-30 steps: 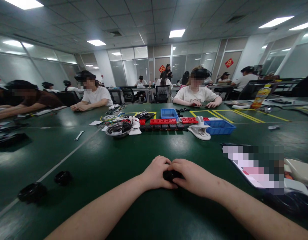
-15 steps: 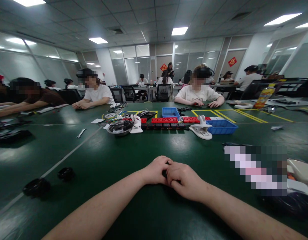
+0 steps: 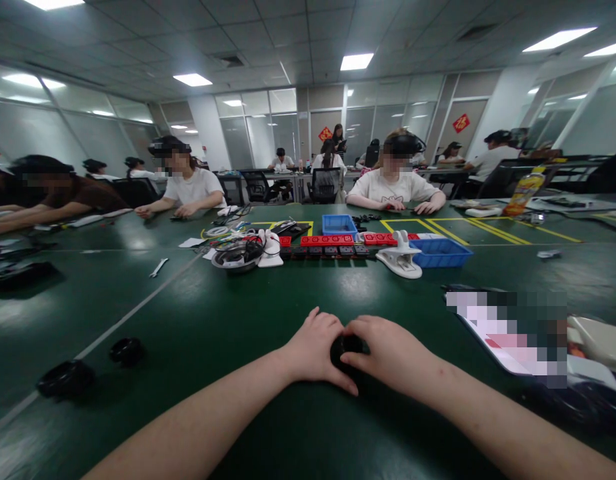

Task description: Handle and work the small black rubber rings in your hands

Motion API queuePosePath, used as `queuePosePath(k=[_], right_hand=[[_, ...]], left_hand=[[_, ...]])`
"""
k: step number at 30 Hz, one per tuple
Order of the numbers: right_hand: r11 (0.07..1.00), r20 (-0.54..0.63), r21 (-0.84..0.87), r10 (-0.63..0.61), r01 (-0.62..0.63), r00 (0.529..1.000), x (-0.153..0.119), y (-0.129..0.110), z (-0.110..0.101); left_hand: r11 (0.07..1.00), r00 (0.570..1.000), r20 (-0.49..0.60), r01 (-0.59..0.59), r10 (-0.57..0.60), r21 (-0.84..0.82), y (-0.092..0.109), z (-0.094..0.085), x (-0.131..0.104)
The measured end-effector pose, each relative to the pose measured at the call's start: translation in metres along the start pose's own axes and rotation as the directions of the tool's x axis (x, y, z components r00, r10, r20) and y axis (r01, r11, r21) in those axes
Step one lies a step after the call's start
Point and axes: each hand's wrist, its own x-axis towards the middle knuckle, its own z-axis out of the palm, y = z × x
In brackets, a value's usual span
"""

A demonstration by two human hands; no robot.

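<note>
Black part (image 3: 353,344) in thumb-and-finger grip of right hand (image 3: 387,345), left hand (image 3: 314,345) alongside, left hold unclear

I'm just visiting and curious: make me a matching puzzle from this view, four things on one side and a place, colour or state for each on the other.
Things:
1. wrench
2. bottle
3. white clamp
4. black part

Descriptions:
A. yellow-capped
B. between left hand and right hand
C. silvery, lying flat
D. beside a blue tray

Pairs: 1-C, 2-A, 3-D, 4-B
</note>
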Motion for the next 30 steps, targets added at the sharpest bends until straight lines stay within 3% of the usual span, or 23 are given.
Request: queuePosePath(k=[9, 20, 25, 30], right_hand=[[0.999, 0.049, -0.05, 0.012, -0.009, 0.999, 0.001, -0.003, 0.003], [0.999, 0.091, -0.039, 0.017, -0.014, 0.996, 0.001, -0.005, 0.001], [0.985, 0.142, 0.068, -0.168, 0.16, 0.975, -0.004, 0.002, -0.007], [0.913, 0.212, 0.237, -0.381, 0.331, 0.9, -0.005, 0.001, -0.005]], left_hand=[[0.999, 0.999, -0.022, -0.041, 0.041, 0.017, 0.003, 0.005, 0.002], [0.998, 1.0, -0.003, 0.024, -0.024, -0.057, 0.004, 0.004, 0.003], [0.995, 1.0, 0.011, 0.006, -0.005, -0.1, 0.003, 0.0, 0.002], [0.988, 0.995, 0.059, -0.072, 0.081, -0.135, -0.005, 0.002, 0.004]])
